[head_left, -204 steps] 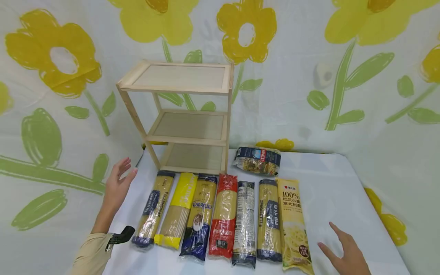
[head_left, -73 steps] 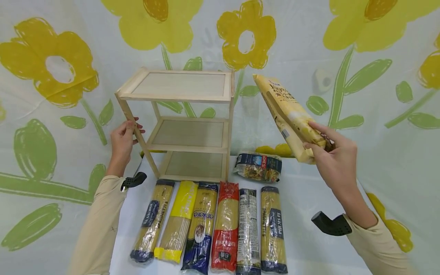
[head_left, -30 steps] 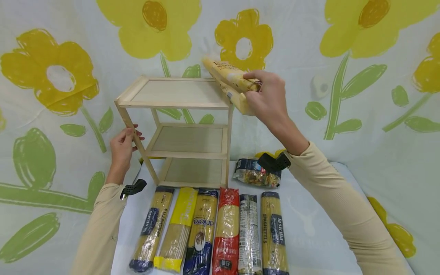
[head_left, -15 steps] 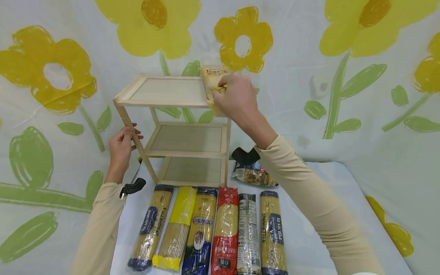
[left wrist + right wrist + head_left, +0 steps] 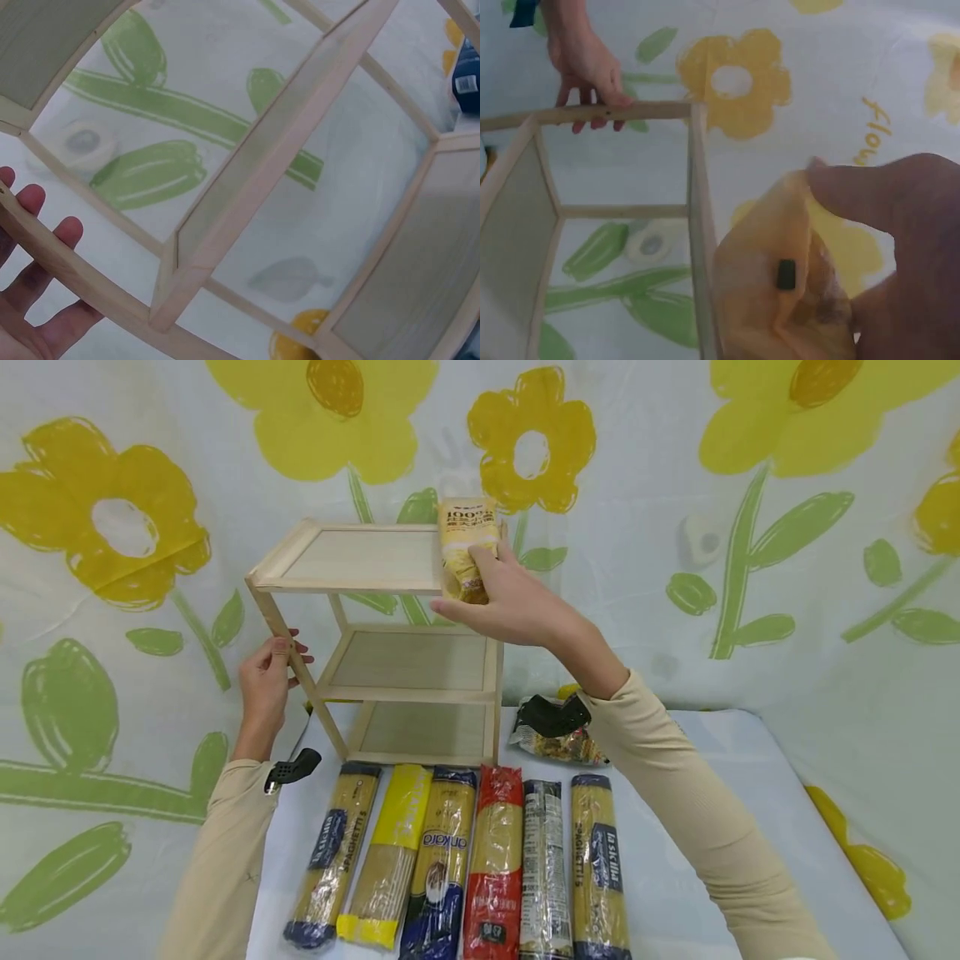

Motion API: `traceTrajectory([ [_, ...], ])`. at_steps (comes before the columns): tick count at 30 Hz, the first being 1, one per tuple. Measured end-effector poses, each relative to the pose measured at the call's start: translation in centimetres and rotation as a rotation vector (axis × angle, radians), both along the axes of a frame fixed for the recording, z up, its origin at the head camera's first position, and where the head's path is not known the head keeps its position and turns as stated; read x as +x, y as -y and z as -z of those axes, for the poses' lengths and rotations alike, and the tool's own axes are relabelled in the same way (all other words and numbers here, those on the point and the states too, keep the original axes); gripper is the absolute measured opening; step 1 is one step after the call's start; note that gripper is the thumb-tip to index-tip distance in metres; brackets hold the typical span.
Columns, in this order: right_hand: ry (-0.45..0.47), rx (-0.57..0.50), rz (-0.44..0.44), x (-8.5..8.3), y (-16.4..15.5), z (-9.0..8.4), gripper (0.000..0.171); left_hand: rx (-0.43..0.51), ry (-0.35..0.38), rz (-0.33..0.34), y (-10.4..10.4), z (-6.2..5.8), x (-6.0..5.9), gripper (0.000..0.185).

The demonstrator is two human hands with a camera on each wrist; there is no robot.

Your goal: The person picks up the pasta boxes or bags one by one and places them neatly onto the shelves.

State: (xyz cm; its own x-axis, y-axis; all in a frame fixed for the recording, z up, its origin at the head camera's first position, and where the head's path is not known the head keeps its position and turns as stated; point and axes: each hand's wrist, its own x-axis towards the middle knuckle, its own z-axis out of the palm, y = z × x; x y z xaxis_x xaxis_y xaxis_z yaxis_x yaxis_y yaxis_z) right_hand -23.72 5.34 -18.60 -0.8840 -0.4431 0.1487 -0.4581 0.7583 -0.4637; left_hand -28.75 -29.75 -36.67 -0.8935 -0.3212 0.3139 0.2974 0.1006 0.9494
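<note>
A yellow bag of pasta (image 5: 467, 539) lies at the right end of the top board of a small three-tier wooden shelf (image 5: 375, 560). My right hand (image 5: 517, 597) is at the bag's near end, one finger lying on the bag and the thumb stretched out in front of it. The right wrist view shows the bag's folded end (image 5: 769, 270) close up, a fingertip touching its edge. My left hand (image 5: 266, 681) grips the shelf's front left post, fingers behind it and thumb in front. In the left wrist view the fingers (image 5: 69, 232) show behind the post.
Several spaghetti packs, among them a red one (image 5: 493, 860) and a blue one (image 5: 438, 868), lie in a row before the shelf. Another pasta bag (image 5: 570, 747) lies at the back, partly hidden by the right wrist's camera (image 5: 555, 717). Flowered cloth hangs behind.
The yellow bag was lifted from the row's right end, carried up and left, and set on the top board. My right hand's grip has loosened. My left hand took hold of the post.
</note>
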Motion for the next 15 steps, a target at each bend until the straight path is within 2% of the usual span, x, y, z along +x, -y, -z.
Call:
traceTrajectory([
  [2, 0.008, 0.004, -0.023, 0.2, -0.2, 0.1, 0.077, 0.004, 0.0, -0.002, 0.0, 0.0, 0.1, 0.038],
  [5, -0.058, 0.042, -0.015, 0.4, 0.1, 0.6, 0.075, 0.01, -0.013, -0.006, 0.0, -0.1, 0.2, 0.037],
  [8, -0.133, 0.067, 0.042, 0.6, 0.8, 1.2, 0.072, 0.019, -0.035, -0.004, -0.1, -0.3, 0.2, 0.038],
  [15, -0.188, 0.101, 0.151, 1.0, 1.9, 1.9, 0.072, 0.059, -0.054, 0.017, -1.0, -1.0, 0.5, 0.034],
])
